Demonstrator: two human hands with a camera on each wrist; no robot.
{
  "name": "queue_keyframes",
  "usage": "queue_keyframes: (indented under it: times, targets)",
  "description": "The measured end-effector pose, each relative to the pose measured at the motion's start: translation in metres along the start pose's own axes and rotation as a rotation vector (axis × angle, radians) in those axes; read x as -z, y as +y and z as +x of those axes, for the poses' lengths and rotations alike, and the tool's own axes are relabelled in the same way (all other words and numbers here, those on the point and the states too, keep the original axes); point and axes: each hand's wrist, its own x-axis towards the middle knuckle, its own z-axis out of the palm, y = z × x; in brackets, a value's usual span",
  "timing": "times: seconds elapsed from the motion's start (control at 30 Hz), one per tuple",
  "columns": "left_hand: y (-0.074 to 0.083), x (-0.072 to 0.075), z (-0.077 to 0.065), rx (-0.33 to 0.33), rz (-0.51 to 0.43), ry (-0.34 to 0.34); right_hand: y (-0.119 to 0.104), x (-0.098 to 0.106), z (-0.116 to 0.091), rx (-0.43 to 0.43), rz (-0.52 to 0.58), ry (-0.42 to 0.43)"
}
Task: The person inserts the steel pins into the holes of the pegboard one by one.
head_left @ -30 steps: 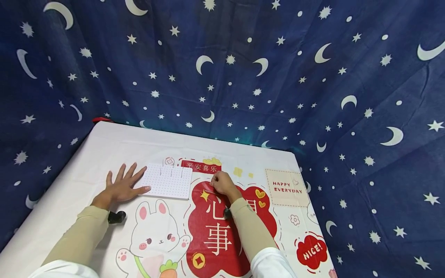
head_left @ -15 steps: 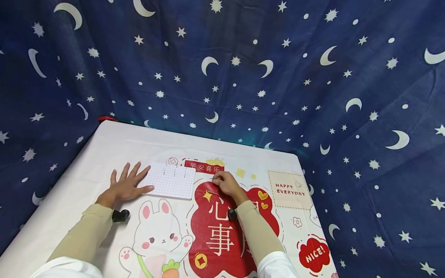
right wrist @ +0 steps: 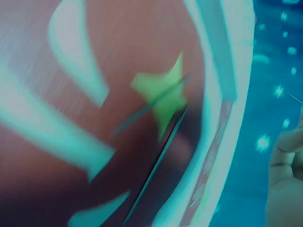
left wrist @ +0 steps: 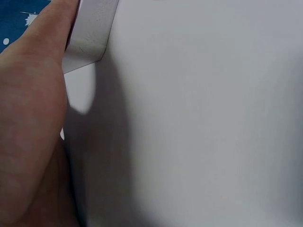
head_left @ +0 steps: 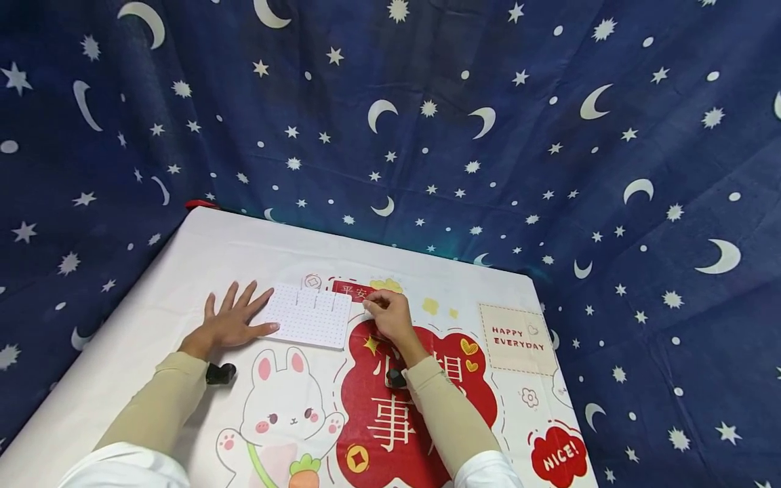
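Three thin grey pins (head_left: 314, 301) in white dotted board (head_left: 305, 327), spread left hand (head_left: 232, 327) touching it, right hand (head_left: 393, 316) pinching another pin (right wrist: 293, 97)

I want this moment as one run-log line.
left hand: touches dotted board | right hand: pinches thin pin | on board: three pins, standing

Left hand (head_left: 234, 325) splayed, right hand (head_left: 393, 318) curled
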Motion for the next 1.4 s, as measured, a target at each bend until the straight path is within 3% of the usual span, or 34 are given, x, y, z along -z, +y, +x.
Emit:
queue_keyframes:
  times: [0.2, 0.43, 0.73, 0.87, 1.07, 1.4]
  targets:
    - [0.001, -0.003, 0.001, -0.014, 0.004, 0.006, -0.020, -0.019, -0.005, 0.128, 0.049, 0.017]
    - [0.004, -0.005, 0.000, -0.007, 0.014, 0.003, -0.040, -0.048, -0.005, 0.111, 0.124, -0.048]
    - [0.003, -0.005, 0.005, -0.030, 0.007, 0.015, -0.052, -0.085, 0.001, 0.110, 0.142, -0.054]
    - [0.001, -0.005, 0.007, -0.034, -0.014, 0.024, -0.050, -0.100, 0.004, 0.137, 0.111, -0.019]
    - [-0.001, 0.000, 0.006, -0.016, 0.027, 0.015, -0.042, -0.121, 0.009, 0.125, 0.037, -0.002]
    - [-0.006, 0.002, 0.000, -0.014, 0.019, 0.020, -0.035, -0.140, 0.009, 0.154, -0.106, 0.004]
